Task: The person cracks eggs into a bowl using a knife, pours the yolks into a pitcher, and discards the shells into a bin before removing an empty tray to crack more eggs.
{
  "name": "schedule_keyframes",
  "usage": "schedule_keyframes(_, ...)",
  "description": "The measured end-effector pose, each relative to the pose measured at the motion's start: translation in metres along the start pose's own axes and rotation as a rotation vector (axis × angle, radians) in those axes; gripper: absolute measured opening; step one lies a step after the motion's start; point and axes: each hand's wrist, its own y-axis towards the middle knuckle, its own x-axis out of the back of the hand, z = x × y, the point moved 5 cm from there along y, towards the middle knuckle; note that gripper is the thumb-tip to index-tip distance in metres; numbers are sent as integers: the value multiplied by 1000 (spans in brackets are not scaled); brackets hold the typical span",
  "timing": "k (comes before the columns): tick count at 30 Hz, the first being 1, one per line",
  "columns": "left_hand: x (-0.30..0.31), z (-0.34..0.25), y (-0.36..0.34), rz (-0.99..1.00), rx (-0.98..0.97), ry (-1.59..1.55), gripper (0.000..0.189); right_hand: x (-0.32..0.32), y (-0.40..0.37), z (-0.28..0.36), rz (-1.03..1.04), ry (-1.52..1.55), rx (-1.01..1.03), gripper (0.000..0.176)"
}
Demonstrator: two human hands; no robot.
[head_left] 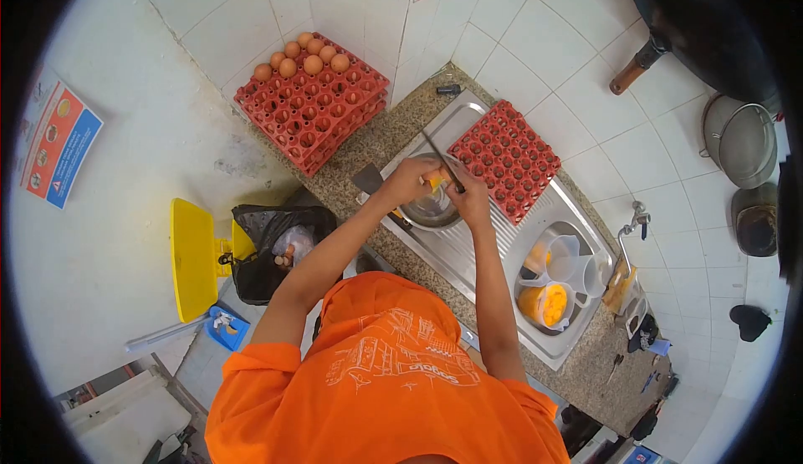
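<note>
Over a metal bowl [433, 211] on the sink's drainboard, my left hand [405, 183] is closed around what looks like a cracked egg [436, 181]; a bright yellow-orange part shows at the fingertips, and the rest is hidden. My right hand [471, 198] grips a knife [443, 159], its dark blade slanting up and left above the bowl's far rim. A dark flat spatula [366, 179] lies just left of my left wrist. Beyond my right hand, an emptied red egg tray [505, 161] rests on the drainboard.
Stacked red egg trays [311, 121] with several brown eggs [313, 64] stand at the back left. Plastic tubs [552, 305] with yellow-orange contents sit in the basin near the tap [631, 228]. A black-lined bin [272, 251] is at left; a wok [703, 29] hangs upper right.
</note>
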Motion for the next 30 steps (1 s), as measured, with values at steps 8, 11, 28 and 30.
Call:
schedule_keyframes(8,6,5,-11,-176,-16,-284,58,-11,0,15,18,427,-427,44)
schedule_keyframes(11,40,16,-53,-225,246,-596,50,4,-16,18,1,456,-562,36)
schedule_keyframes(28,369,93,-54,-884,209,725,53,36,-54,7,40,392,-546,38)
schedule_keyframes(30,374,106,-37,-739,522,791,54,35,-59,13,99,419,-563,37)
